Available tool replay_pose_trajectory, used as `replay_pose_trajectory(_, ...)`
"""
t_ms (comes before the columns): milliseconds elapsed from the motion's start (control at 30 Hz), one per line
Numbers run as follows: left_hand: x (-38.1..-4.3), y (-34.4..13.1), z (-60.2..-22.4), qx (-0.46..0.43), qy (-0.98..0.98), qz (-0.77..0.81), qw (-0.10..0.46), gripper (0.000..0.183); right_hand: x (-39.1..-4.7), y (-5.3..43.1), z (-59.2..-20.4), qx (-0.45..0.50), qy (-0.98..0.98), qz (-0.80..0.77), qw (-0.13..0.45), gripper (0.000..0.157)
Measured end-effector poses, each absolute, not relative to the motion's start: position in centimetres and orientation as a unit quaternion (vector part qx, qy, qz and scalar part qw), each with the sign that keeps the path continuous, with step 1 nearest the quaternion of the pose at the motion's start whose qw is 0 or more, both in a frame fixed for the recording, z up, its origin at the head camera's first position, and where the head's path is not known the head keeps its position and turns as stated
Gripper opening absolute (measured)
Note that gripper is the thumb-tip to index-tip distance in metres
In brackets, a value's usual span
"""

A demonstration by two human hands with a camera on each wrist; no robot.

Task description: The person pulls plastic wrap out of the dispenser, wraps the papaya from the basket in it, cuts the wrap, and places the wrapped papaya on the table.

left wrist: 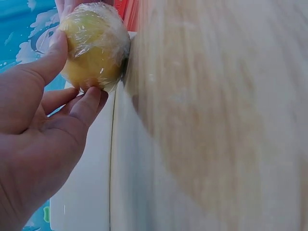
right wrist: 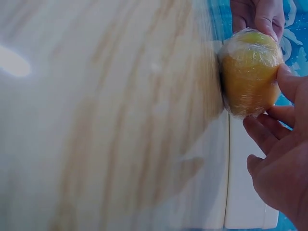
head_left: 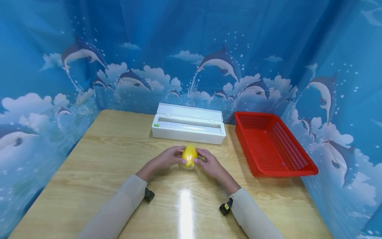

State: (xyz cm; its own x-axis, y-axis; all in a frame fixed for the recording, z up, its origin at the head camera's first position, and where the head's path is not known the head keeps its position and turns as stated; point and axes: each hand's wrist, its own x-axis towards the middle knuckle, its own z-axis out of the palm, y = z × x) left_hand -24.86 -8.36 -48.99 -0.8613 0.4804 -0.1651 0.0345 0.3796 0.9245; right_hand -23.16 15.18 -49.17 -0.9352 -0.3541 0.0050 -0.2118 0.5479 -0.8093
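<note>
A yellow fruit point(head_left: 189, 156), oval and wrapped in clear cling film, is between the two hands near the middle of the table. On its left side the left hand point(head_left: 167, 158) grips it with thumb and fingertips. The right hand point(head_left: 211, 164) holds the opposite side the same way. Creases of the shiny film show on the fruit point(left wrist: 94, 48) in the left wrist view. Seen from the right wrist, the wrapped fruit point(right wrist: 251, 77) has a greenish-yellow end toward the left hand. Just behind the hands lies a long white cling film dispenser point(head_left: 188, 134), its lid raised.
A red plastic basket point(head_left: 250, 152) with slotted sides stands at the right of the wooden table point(head_left: 98, 159). Blue curtains point(head_left: 179, 39) printed with dolphins enclose the back and both sides. A small green piece point(head_left: 156, 125) is at the dispenser's left end.
</note>
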Motion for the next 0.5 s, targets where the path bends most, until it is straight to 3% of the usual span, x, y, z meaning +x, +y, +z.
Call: replay_pose_trajectory(500, -24.8, -8.3, -47.9, 0.155, 0.819, 0.499, 0.238, 0.092, -23.7, 15.9, -48.2, -0.182, 0.888, -0.412, 0.097, 0.065)
